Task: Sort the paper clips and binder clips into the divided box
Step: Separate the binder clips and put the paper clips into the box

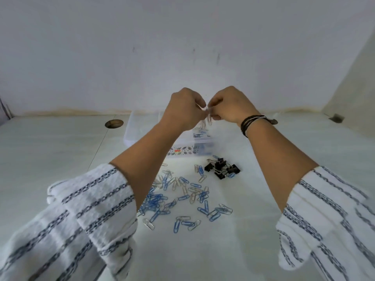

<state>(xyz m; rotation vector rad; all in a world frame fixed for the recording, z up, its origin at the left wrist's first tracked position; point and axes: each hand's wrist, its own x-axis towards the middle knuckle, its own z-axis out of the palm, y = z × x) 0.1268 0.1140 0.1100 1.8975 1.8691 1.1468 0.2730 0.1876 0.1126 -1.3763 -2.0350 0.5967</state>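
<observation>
A tangled bunch of paper clips is being pinched between the left hand and right hand above the divided box; if tugged apart sharply, clips are likely being scattered outside its compartments; binder clips are lying on the bench.

paper clips: blue and silver, lying scattered flat at 6 o'clock of box
binder clips: black, sitting clustered at 5 o'clock of box
divided box: clear plastic, sitting open, few blue clips lying inside
</observation>
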